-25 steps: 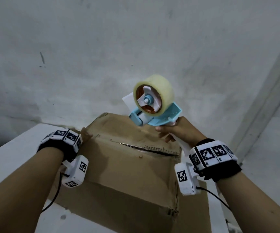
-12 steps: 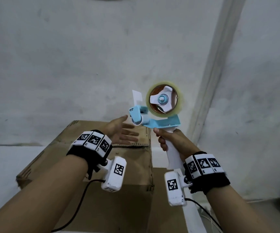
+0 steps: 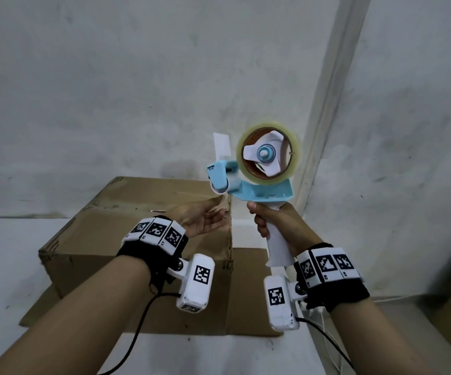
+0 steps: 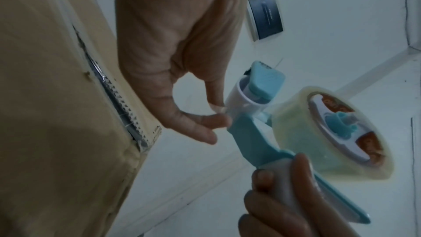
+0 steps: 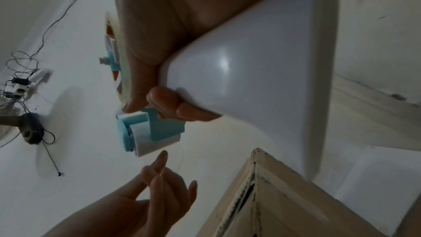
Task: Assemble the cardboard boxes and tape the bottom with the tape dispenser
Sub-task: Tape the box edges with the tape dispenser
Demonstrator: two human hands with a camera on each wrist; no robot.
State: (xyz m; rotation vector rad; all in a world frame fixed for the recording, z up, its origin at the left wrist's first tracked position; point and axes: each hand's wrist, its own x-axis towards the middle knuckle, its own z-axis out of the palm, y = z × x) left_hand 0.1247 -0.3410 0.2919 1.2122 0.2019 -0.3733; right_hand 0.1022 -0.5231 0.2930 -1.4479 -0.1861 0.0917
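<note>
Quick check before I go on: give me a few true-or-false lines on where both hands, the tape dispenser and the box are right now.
1. The right hand grips the tape dispenser by its handle. True.
2. The dispenser rests on the cardboard box. False: it is held up in the air beside the box.
3. The left hand holds a box flap. False: its fingers reach toward the dispenser's front end, holding nothing.
4. A roll of tape sits on the dispenser. True.

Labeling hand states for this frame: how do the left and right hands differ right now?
Right hand wraps the white handle of the tape dispenser, held up; left hand holds nothing. Right fingers are curled tight; left fingers are loose, tips near the dispenser's front roller. Left hand is over the cardboard box; right hand is beside it. Both wear tagged wristbands.
</note>
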